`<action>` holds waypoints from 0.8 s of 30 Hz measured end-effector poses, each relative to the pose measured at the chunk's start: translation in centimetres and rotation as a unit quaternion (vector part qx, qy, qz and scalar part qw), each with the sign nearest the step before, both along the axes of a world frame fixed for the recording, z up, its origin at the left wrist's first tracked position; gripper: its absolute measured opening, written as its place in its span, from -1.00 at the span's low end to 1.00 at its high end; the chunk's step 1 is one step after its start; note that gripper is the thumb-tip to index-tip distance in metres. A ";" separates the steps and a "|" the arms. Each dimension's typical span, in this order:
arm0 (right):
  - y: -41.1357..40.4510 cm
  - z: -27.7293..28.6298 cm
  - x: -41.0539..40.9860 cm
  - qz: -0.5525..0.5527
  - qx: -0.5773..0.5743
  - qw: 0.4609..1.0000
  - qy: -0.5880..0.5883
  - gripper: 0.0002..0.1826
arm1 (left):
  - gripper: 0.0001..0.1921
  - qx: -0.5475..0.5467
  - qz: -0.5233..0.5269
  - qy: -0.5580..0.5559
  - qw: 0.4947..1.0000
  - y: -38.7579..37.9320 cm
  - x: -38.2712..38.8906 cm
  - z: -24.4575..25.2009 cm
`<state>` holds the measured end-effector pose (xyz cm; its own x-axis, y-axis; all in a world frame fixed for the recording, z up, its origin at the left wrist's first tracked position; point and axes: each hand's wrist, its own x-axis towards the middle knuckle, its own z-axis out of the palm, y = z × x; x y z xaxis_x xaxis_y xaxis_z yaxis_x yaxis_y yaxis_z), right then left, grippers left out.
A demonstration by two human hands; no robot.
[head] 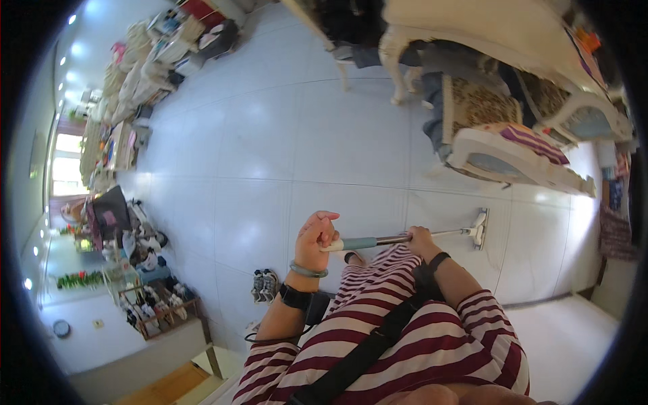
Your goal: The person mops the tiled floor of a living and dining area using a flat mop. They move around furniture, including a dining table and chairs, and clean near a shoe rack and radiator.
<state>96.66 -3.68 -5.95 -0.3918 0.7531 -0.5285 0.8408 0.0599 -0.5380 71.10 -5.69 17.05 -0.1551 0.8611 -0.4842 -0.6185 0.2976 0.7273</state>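
Note:
A flat floor mop with a metal shaft (395,239) lies across in front of my body. My left hand (318,234) is curled round the white end of its pale blue-green handle grip (358,243), its index finger pointing out. Lower on the shaft, my right hand (421,241) is closed round the metal tube. The white mop head (477,230) rests on the tiled floor (349,136), to the right of my right hand. Its pad is mostly hidden.
Cream carved chairs (496,152) with cushions stand at a cream table (471,20). Grey sneakers (265,285) lie near my left forearm. Further left are a shoe rack (164,311), a dark stroller-like item (111,207) and a covered sofa (136,81) piled with things.

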 end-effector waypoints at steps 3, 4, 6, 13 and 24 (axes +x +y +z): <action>0.6 0.3 -6.0 -0.026 0.074 0.990 0.116 -0.88 | -0.78 0.071 -0.001 0.057 0.996 -0.7 -4.7 3.4; 0.8 0.8 -8.2 -0.026 0.102 0.982 0.158 -0.89 | -0.77 0.098 -0.006 0.095 0.991 -1.2 -6.2 4.6; 0.8 1.8 -12.2 -0.012 0.128 0.971 0.200 -0.90 | -0.78 0.122 0.028 0.113 0.986 -2.4 -8.6 6.8; 0.0 6.3 -26.5 0.078 0.097 0.924 0.362 -0.84 | -0.71 0.243 0.145 0.296 0.912 -8.3 -15.6 12.9; -3.6 10.9 -38.3 0.214 0.038 0.862 0.458 -0.71 | -0.72 0.258 0.202 0.520 0.789 -15.2 -16.8 17.7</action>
